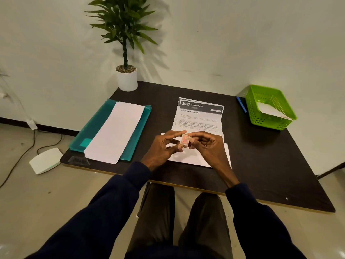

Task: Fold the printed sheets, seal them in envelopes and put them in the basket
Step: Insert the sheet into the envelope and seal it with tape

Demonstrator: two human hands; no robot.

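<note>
Navy sleeves [112, 202], L hand [160, 146] & R hand [207, 146] pinching sm pink paper rectangle [184, 140], over flat white envelope [188, 158]

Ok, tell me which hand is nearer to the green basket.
Right. The right hand is mid-table, with the green basket farther back to its right; the left hand sits beside it on the side away from the basket. Both pinch a small stamp.

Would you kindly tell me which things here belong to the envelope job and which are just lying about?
Job: printed sheet; white envelope beneath the hands; small orange piece pinched by left hand and right hand; green basket with a filed envelope inside; white paper on teal folder.
Lying about: blue pen; potted plant; white device on the floor.
</note>
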